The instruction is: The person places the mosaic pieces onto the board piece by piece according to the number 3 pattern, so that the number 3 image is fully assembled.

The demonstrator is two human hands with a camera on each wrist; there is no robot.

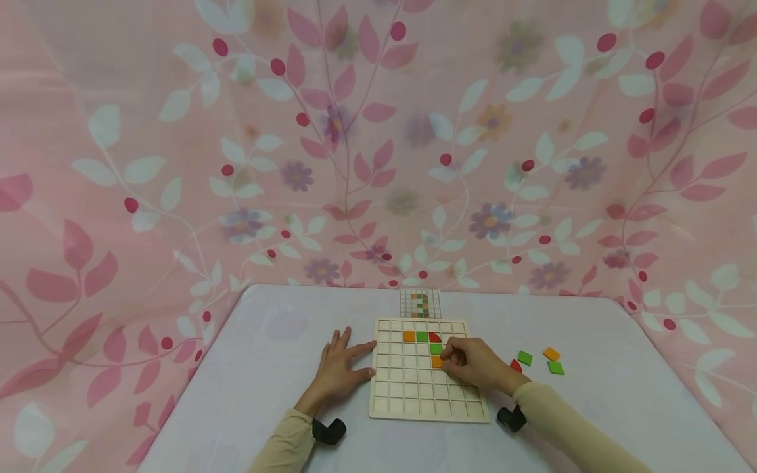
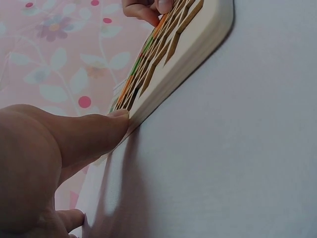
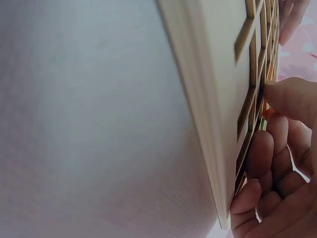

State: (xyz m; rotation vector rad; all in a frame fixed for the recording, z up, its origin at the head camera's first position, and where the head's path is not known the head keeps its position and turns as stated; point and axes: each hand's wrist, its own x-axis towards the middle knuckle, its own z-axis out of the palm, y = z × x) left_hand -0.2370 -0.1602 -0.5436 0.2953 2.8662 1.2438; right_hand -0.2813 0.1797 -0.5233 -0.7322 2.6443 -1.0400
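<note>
A pale wooden grid board (image 1: 402,387) lies on the table. In its upper part sit an orange square tile (image 1: 409,336), a green tile (image 1: 422,337), a red quarter-round tile (image 1: 434,337) and, below that, another green tile (image 1: 436,349). My right hand (image 1: 473,362) has curled fingers and pinches an orange tile (image 1: 437,362) at the cell under the lower green one. Its fingertips partly cover that tile. At the board's left edge my left hand (image 1: 336,369) rests with fingers spread, the thumb (image 2: 94,134) touching the board's side.
A small printed grid card (image 1: 420,303) with coloured cells lies behind the board. Right of the board are loose tiles: a green one (image 1: 524,358), an orange one (image 1: 551,353), another green one (image 1: 556,368) and a partly hidden red one (image 1: 516,366). Floral cloth (image 1: 378,144) hangs behind.
</note>
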